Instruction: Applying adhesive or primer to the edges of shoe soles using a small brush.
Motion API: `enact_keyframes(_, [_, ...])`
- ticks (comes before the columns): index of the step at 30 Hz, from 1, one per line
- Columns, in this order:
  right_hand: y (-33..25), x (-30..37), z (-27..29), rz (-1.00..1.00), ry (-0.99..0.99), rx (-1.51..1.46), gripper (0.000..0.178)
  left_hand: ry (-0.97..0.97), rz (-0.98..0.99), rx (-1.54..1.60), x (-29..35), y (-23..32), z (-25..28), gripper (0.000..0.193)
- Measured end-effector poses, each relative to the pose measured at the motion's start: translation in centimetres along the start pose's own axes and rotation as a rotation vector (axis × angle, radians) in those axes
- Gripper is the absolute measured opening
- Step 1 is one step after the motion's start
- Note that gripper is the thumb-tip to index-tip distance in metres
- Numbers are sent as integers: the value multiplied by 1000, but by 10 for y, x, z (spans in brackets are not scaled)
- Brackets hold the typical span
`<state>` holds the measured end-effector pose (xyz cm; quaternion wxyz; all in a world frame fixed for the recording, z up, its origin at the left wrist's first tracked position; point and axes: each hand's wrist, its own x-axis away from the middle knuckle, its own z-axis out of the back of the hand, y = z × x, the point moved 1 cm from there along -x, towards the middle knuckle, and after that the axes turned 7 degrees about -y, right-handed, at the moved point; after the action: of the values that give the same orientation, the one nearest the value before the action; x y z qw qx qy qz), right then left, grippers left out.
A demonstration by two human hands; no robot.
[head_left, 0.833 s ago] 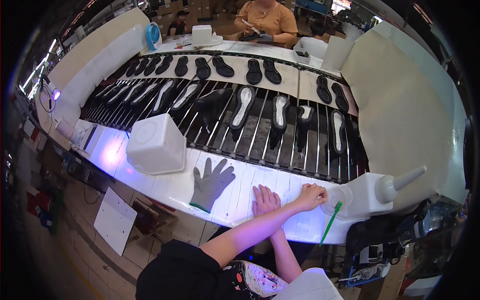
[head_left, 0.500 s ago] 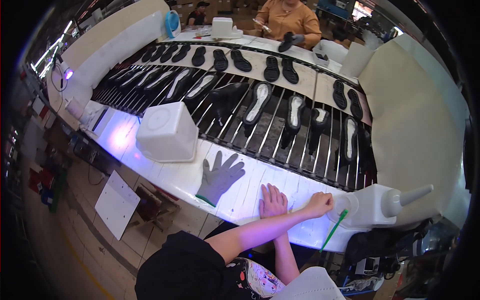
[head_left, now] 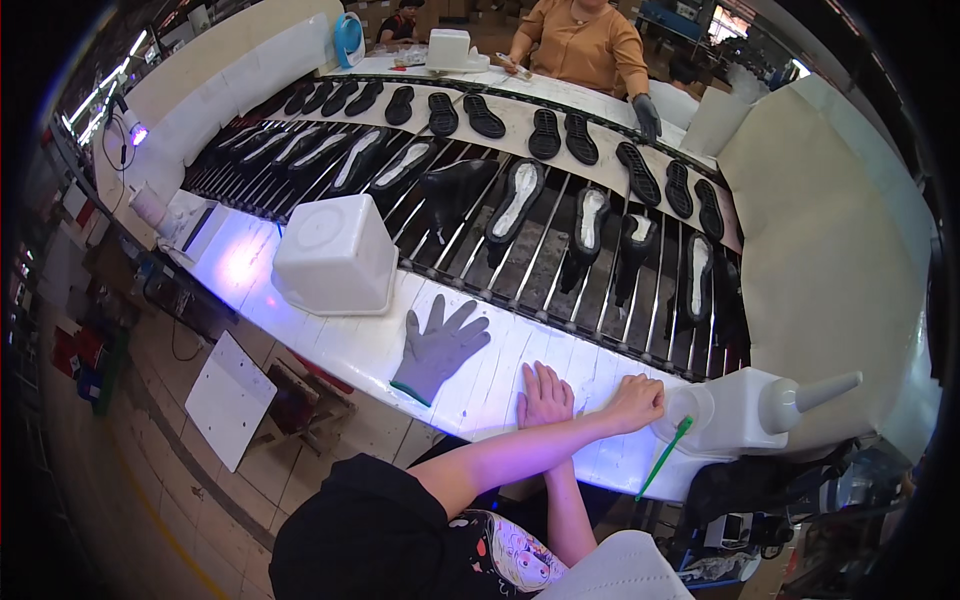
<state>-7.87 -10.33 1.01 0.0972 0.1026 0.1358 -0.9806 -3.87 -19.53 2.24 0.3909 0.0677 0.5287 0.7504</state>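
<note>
My forearms are crossed over the white tabletop (head_left: 500, 385). My left hand (head_left: 637, 403) reaches across to the right and rests with its fingers curled and nothing visible in them. It is beside the mouth of a white plastic bottle lying on its side (head_left: 740, 412). A green-handled brush (head_left: 665, 458) leans out of that mouth, apart from my fingers. Under my left forearm, my right hand (head_left: 546, 397) lies flat, palm down, fingers stretched out. A grey work glove with a green cuff (head_left: 440, 348) lies spread on the table to their left.
A white square container (head_left: 335, 255) stands at the table's left. Beyond runs a roller conveyor with several black shoe uppers (head_left: 515, 205); black soles (head_left: 545, 135) line a beige strip. Across it, a person in an orange top (head_left: 580, 45) wears a dark glove (head_left: 646, 118).
The person opposite has set a black sole on the beige strip, left of the right-hand pair, and the gloved hand is now free of it. My hands stay in place.
</note>
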Motion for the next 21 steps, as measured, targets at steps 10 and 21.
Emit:
enact_keyframes(10, [1, -2, 5, -24, -17, -26, 51, 51, -109, -32, -5, 2, 1, 12])
enact_keyframes(21, [2, -2, 2, -25, -22, -74, 52, 113, -60, 63, -13, -1, 7, 14])
